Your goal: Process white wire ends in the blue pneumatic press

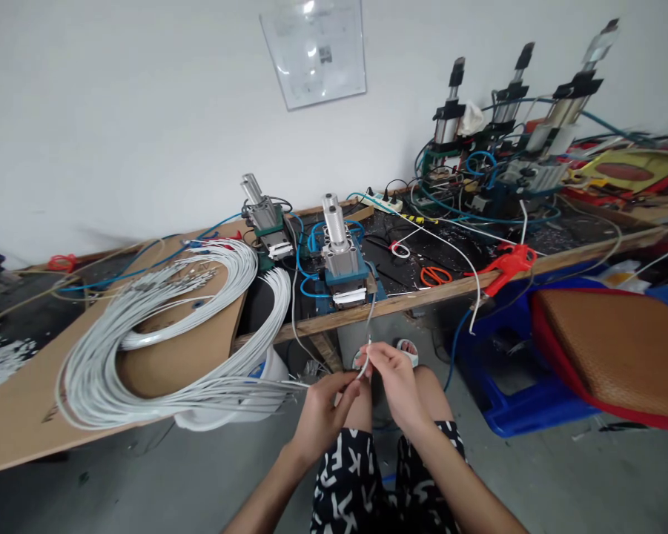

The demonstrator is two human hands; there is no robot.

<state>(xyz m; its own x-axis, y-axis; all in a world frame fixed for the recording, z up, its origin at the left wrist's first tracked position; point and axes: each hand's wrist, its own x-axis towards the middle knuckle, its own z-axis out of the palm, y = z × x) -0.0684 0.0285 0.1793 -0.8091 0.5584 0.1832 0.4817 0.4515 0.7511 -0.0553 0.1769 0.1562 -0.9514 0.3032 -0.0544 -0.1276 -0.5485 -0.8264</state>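
Note:
My left hand (327, 406) pinches a white cable (362, 368) between thumb and fingers, in front of the bench edge and above my lap. My right hand (396, 380) closes on the same cable near its tip, just right of the left hand. A thin grey strand (371, 315) rises from that tip toward a small pneumatic press (342, 259); whether it belongs to the cable I cannot tell. To the left, a large bundle of white cables (94, 378) lies coiled on cardboard (11, 430), its ends reaching toward my left hand.
A second press (264, 215) stands behind left, and taller ones (448, 126) at the back right. Orange-handled scissors (437, 276) lie on the bench. A red air gun (506, 267) hangs at its edge. A blue stool (500, 400) and a brown cushion (617, 348) are at right.

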